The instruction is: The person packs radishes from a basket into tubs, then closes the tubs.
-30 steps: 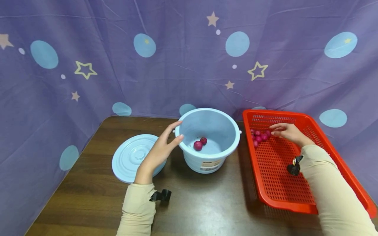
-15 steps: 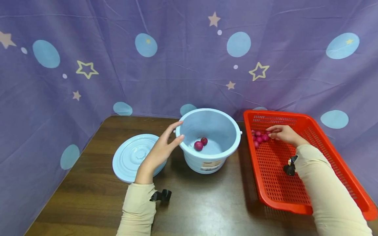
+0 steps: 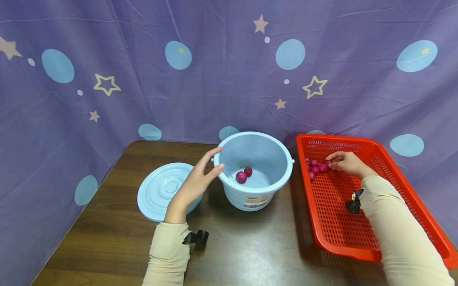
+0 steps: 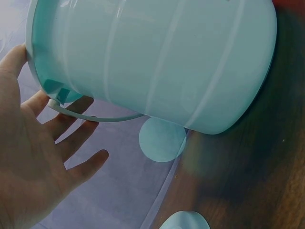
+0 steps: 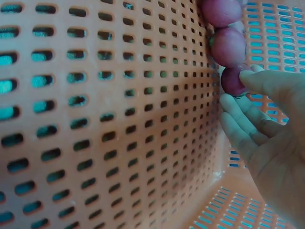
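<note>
My left hand (image 3: 195, 182) rests its fingertips against the left rim of a light blue bucket (image 3: 234, 194). In the left wrist view its fingers are spread, some of them behind the bucket's handle (image 4: 109, 118). Two red radishes (image 3: 241, 177) lie on the bucket's bottom. On the right, my right hand (image 3: 348, 163) reaches into a red plastic basket (image 3: 336, 222). Its thumb and fingers pinch a small radish (image 5: 232, 82) at the end of a row, as the right wrist view shows. Several more radishes (image 3: 315, 169) sit together in the basket's far left corner.
A light blue lid (image 3: 157, 192) lies on the wooden table (image 3: 247, 254) left of the bucket, partly behind my left forearm. A purple curtain (image 3: 229, 71) with stars and dots hangs right behind the table's far edge.
My right hand has moved left and slightly down to the radishes, and its fingers have closed around one. My left hand has kept its place at the bucket's rim.
</note>
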### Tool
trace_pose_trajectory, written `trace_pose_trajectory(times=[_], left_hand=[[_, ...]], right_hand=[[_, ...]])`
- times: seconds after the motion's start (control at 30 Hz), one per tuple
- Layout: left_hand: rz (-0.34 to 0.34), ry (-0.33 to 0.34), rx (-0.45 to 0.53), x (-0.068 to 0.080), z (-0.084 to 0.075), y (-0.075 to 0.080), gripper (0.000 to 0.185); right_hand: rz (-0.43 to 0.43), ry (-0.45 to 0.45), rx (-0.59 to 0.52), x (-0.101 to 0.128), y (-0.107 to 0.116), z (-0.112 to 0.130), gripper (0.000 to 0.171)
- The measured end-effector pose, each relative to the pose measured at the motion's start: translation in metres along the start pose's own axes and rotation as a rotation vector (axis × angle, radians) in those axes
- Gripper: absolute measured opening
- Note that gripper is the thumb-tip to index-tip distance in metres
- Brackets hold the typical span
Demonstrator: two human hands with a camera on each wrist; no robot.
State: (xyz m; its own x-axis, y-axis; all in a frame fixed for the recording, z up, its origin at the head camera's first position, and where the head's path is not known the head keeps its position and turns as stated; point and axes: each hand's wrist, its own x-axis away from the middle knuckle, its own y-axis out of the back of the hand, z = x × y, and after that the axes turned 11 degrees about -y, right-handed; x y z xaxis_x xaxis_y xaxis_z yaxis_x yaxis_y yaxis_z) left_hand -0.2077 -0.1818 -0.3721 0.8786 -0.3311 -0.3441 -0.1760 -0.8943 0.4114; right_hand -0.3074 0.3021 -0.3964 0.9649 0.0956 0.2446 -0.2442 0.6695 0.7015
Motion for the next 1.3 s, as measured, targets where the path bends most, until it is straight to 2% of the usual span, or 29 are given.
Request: trace_pose_trajectory(times=[0.2, 0.4, 0.63, 1.03, 1.3], left_hand=[[0.005, -0.008, 0.002, -0.001, 0.001, -0.001, 0.054], [0.004, -0.012, 0.005, -0.003, 0.001, 0.0, 0.054], [-0.004, -0.017, 0.027, -0.005, 0.002, -0.002, 0.054], [0.001, -0.004, 0.019, -0.001, 0.004, 0.001, 0.053], [0.008, -0.016, 0.019, -0.001, 0.003, 0.0, 0.053]], right_hand=[[-0.003, 0.002, -0.033, 0.005, 0.009, 0.004, 0.031], [0.075, 0.02, -0.118, 0.007, 0.019, 0.011, 0.029], [0.028, 0.06, 0.03, 0.019, 0.027, 0.03, 0.024], [0.009, 0.177, 0.117, 0.045, 0.018, 0.075, 0.019], [0.008, 0.294, 0.065, 0.06, 0.009, 0.097, 0.016]])
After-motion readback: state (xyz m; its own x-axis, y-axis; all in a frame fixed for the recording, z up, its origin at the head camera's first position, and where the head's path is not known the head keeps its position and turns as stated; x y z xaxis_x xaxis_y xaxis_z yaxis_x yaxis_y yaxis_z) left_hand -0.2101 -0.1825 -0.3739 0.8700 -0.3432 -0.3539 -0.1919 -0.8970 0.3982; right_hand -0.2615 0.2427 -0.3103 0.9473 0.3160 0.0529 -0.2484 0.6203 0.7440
